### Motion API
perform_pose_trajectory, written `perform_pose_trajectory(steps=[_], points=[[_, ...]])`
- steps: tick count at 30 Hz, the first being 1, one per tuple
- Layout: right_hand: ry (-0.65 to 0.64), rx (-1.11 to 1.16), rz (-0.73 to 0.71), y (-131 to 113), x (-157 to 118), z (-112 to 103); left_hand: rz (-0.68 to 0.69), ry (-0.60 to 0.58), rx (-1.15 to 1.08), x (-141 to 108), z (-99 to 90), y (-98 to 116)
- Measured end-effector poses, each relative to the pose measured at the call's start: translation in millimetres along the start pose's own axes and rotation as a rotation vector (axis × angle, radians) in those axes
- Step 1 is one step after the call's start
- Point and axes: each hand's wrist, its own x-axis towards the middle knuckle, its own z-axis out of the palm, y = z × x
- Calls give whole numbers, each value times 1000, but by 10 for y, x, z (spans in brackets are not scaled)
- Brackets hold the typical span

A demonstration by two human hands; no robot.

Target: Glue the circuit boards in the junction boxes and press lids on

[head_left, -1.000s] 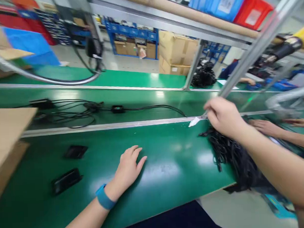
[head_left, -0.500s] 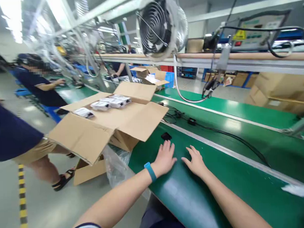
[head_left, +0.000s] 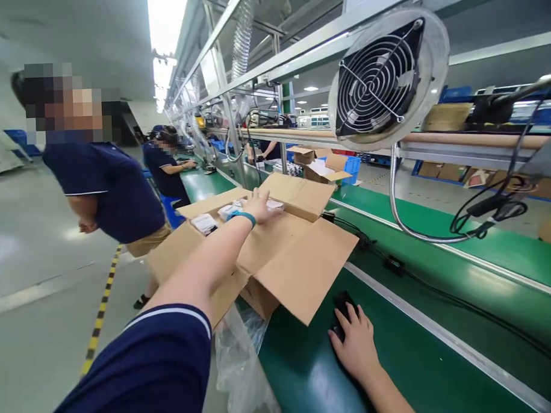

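My left hand (head_left: 260,206) reaches into an open cardboard box (head_left: 305,272), over the wrapped white packages at its far side. Its fingers are spread, and a blue band circles the wrist. One white package (head_left: 204,223) lies to the left of that hand in the box. On the green work surface (head_left: 308,362), my right hand (head_left: 358,339) rests on a small black object (head_left: 343,306), its fingers spread over and partly hiding it. Whether that object is gripped cannot be told.
A person (head_left: 107,182) stands left of the box; others sit farther back. A round fan (head_left: 375,85) hangs above the bench, with a metal hose (head_left: 395,196) below it. Black cables (head_left: 460,305) run along the bench. Clear plastic (head_left: 240,364) hangs below the box.
My left hand has moved from the green surface into the box. My right hand has come onto the black object. The view has turned left, bringing the standing person more fully into view.
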Motion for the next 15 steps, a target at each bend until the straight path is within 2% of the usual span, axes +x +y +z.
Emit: perform_pose_trajectory(steps=[3,6,10,13,15], points=[[81,17,51,143,-128,86,-48,-111,33,300,315,-48],[155,-22,137,332,-231,130,-31,-148,69,374,500,-58],[210,-110,147,607,-416,101,-3,-109,100,242,537,-26],[178,-109,90,763,-665,67,15,-45,112,153,501,19],[154,-100,74,806,-865,58,0,-68,105,165,466,42]])
